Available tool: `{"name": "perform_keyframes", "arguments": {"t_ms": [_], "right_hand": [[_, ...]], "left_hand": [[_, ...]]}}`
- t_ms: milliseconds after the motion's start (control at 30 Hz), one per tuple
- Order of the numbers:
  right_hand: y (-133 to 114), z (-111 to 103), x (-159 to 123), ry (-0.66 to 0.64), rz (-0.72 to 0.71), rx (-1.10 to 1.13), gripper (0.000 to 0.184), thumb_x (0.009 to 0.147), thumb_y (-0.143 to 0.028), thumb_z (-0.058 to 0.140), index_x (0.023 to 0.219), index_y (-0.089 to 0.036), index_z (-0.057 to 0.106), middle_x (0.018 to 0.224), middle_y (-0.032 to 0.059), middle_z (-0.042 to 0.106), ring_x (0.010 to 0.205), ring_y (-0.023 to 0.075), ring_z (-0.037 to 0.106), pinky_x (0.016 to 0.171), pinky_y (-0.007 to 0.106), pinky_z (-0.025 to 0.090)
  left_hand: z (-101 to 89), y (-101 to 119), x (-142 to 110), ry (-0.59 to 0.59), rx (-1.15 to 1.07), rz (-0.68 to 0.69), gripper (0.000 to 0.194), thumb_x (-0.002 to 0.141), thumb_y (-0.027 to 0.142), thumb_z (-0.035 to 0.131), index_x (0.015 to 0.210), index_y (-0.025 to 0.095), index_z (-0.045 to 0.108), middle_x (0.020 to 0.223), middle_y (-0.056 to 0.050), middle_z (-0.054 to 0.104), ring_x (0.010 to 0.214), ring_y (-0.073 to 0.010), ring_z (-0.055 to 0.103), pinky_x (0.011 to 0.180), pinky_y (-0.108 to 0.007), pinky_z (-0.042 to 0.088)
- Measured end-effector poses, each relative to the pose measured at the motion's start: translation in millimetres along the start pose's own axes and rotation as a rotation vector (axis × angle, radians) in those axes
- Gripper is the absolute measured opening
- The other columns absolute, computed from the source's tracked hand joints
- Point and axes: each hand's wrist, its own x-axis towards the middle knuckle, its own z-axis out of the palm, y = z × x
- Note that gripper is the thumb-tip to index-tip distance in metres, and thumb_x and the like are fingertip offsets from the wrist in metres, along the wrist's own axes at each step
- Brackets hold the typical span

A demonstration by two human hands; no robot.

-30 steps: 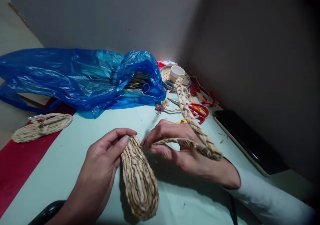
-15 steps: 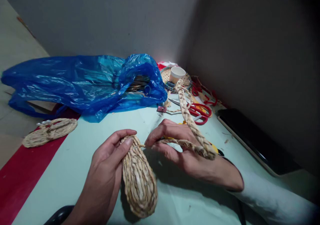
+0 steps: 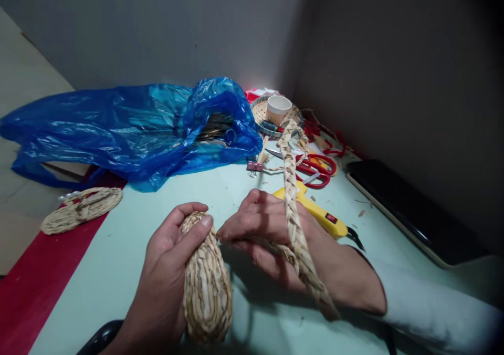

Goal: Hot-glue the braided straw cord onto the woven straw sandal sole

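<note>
Left hand (image 3: 163, 263) is gripping a tan oval fibre coil (image 3: 208, 286), likely light, springy, best edge-held; alongside, right hand (image 3: 271, 225) is seemingly pinching tan flat-plaited braid (image 3: 291, 202).

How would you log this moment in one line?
left hand: holds woven coil; right hand: beside coil, holds braided strip; nearby: yellow tool, blue bag

Head camera looks forward-down (hands (image 3: 167, 260) near).

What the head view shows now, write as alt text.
A left hand holds an oval coil of braided straw; beside it, the right hand holds a braided strip. Behind them lie red-handled scissors and a blue plastic bag.
</note>
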Motion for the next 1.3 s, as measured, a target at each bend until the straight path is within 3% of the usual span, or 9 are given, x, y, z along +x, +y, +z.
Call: {"name": "perform_keyframes", "arguments": {"t_ms": [167,333,567,767,1000,1100,1300], "right_hand": [[-5.2,-2.4,-2.3,0.011,0.002,-0.060,0.024,0.093,-0.007,0.058,0.113,-0.019,0.063,0.099,0.0040,0.071,0.096,0.0183,0.061,0.094,0.033,0.046],[-12.2,-2.6,-4.8,0.053,0.096,-0.092,0.029,0.089,-0.005,0.061,0.116,-0.015,0.058,0.107,0.0046,0.068,0.092,0.0162,0.062,0.088,0.029,0.047],[-15.2,-0.4,-4.5,0.022,0.044,-0.158,0.021,0.088,-0.005,0.061,0.108,-0.012,0.060,0.099,0.0052,0.068,0.088,0.0168,0.060,0.091,0.031,0.047],[-12.4,-0.3,-1.6,0.014,0.089,-0.109,0.017,0.089,-0.007,0.055,0.104,-0.013,0.062,0.092,0.0065,0.065,0.082,0.0179,0.060,0.078,0.032,0.048],[-8.1,0.0,0.7,-0.024,0.114,-0.033,0.023,0.086,0.000,0.058,0.102,-0.017,0.062,0.095,0.0055,0.068,0.083,0.0172,0.063,0.076,0.030,0.049],[-9.6,-0.9,0.7,-0.061,0.120,-0.031,0.025,0.085,-0.003,0.059,0.106,-0.016,0.063,0.097,0.0067,0.069,0.086,0.0192,0.064,0.080,0.032,0.050],[-13.3,-1.6,0.6,-0.015,0.092,-0.104,0.018,0.091,-0.017,0.062,0.109,-0.013,0.063,0.098,0.0082,0.069,0.087,0.0201,0.064,0.081,0.032,0.050]], "left_hand": [[3.9,3.3,-1.3,0.074,-0.020,0.020,0.043,0.060,0.027,0.087,0.096,0.024,0.063,0.074,-0.003,0.072,0.056,-0.0191,0.068,0.050,-0.026,0.055],[4.5,5.3,-1.6,0.076,-0.035,0.020,0.039,0.062,0.025,0.085,0.095,0.025,0.064,0.063,0.004,0.061,0.051,-0.0142,0.061,0.046,-0.021,0.049],[-0.9,1.7,3.2,0.023,-0.012,0.019,0.040,0.065,0.026,0.084,0.098,0.025,0.062,0.067,0.003,0.063,0.058,-0.0189,0.067,0.051,-0.026,0.054],[-1.2,1.8,2.1,0.011,0.016,0.011,0.037,0.069,0.026,0.082,0.099,0.024,0.061,0.069,0.001,0.068,0.053,-0.0166,0.066,0.050,-0.026,0.055],[1.6,1.6,2.5,0.023,0.002,-0.020,0.038,0.066,0.022,0.083,0.098,0.022,0.061,0.068,0.002,0.066,0.052,-0.0142,0.065,0.052,-0.024,0.055],[3.2,2.2,0.8,0.019,-0.010,-0.010,0.036,0.067,0.022,0.082,0.097,0.022,0.061,0.068,0.003,0.064,0.054,-0.0137,0.064,0.051,-0.022,0.053],[4.1,3.8,-1.0,0.014,-0.012,0.008,0.031,0.072,0.021,0.077,0.098,0.024,0.060,0.067,0.002,0.063,0.056,-0.0169,0.064,0.051,-0.025,0.054]]}}
